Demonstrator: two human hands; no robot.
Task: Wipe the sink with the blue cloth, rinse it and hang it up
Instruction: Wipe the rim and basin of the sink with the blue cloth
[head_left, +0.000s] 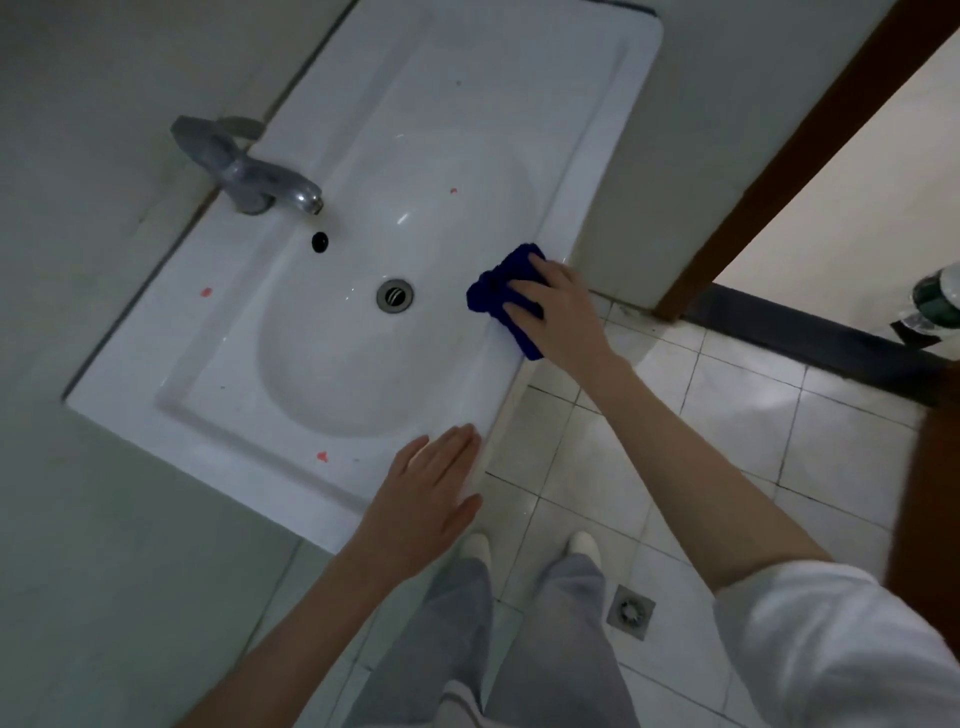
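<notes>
Sink: we see a white sink (597, 135) set against a grey wall, with an oval basin in the middle.
Blue cloth: the blue cloth (498, 291) is bunched up and lies on the front rim of the sink, on the side of the right arm, partly over the edge of the basin.
Right hand: our right hand (558, 306) lies on top of the cloth with the fingers spread and pressing it flat on the rim (a press from above, not a pinch).
Left hand: our left hand (434, 493) rests flat on the front rim, near the corner, fingers straight and close together, holding nothing.
Faucet: a metal faucet (249, 171) stands at the back rim, its spout over the basin.
Drain: the drain (395, 295) is in the basin, between the faucet and the cloth.
Marks: small red spots (206, 292) show on the rim.
Floor: pale floor tiles (727, 395) with a small floor drain (630, 611).
</notes>
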